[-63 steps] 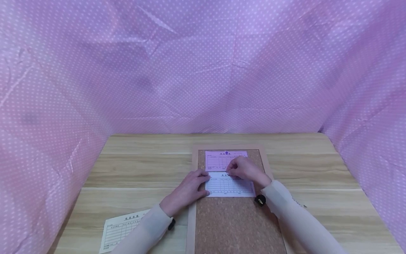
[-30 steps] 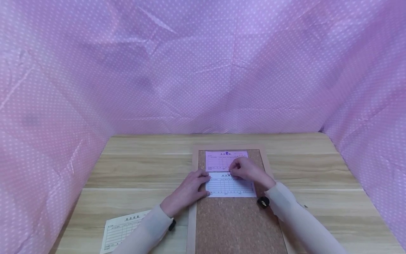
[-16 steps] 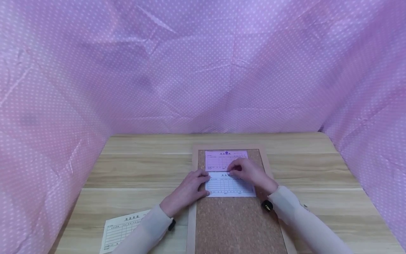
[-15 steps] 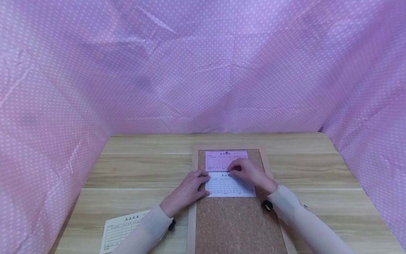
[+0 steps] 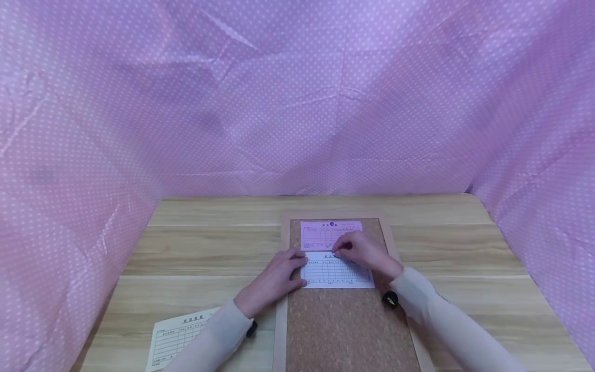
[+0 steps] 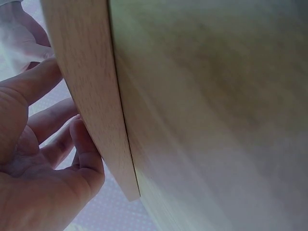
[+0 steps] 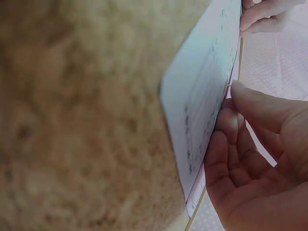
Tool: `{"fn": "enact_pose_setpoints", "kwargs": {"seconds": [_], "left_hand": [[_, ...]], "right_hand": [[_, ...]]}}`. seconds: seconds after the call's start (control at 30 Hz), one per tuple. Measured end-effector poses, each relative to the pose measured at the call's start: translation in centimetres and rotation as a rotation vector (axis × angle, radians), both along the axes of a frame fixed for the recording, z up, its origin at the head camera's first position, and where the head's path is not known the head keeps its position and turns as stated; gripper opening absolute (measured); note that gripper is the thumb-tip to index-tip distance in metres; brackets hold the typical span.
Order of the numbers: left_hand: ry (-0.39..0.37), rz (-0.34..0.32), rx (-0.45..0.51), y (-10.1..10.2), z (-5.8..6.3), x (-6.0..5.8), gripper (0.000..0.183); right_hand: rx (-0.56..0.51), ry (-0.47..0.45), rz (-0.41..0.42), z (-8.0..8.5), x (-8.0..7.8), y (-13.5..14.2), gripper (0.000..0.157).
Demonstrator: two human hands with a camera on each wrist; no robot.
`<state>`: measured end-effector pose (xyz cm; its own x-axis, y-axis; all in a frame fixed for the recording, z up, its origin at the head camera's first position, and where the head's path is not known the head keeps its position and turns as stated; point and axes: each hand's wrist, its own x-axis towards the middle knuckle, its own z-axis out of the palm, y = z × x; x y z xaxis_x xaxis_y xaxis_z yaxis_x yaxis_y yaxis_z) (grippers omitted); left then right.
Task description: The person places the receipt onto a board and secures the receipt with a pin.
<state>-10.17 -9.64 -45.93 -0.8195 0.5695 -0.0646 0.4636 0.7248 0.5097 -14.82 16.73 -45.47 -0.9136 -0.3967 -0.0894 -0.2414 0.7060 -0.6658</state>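
White printed form (image 5: 337,275): one, lying on a wood-framed corkboard (image 5: 344,330), just below a pink printed form (image 5: 316,237) with a purple pushpin (image 5: 332,224) near its top edge. My left grip (image 5: 273,274): fingers spread, resting at the white form's left edge. My right grip (image 5: 363,251): pinching a small pin (image 7: 229,85), mostly hidden, at that form's upper edge. Cream printed form (image 5: 174,338): on the wood-grain tabletop (image 5: 218,248), partly behind my left sleeve (image 5: 218,328).
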Motion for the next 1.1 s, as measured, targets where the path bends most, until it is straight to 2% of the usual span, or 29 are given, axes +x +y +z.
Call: {"fn": "enact_pose_setpoints", "kwargs": {"seconds": [0.47,0.8,1.1], "left_hand": [[0.001,-0.01,-0.001,-0.3,-0.1,-0.5,0.052],[0.015,-0.021,-0.001,-0.4,-0.2,-0.9,0.053],[0.01,-0.024,-0.007,-0.4,-0.3,-1.3,0.053]], "right_hand": [[0.011,-0.047,-0.023,-0.1,-0.6,-0.3,0.007],[0.024,-0.062,-0.026,-0.1,-0.9,-0.6,0.012],[-0.007,-0.126,-0.039,0.1,-1.2,-0.6,0.009]]}}
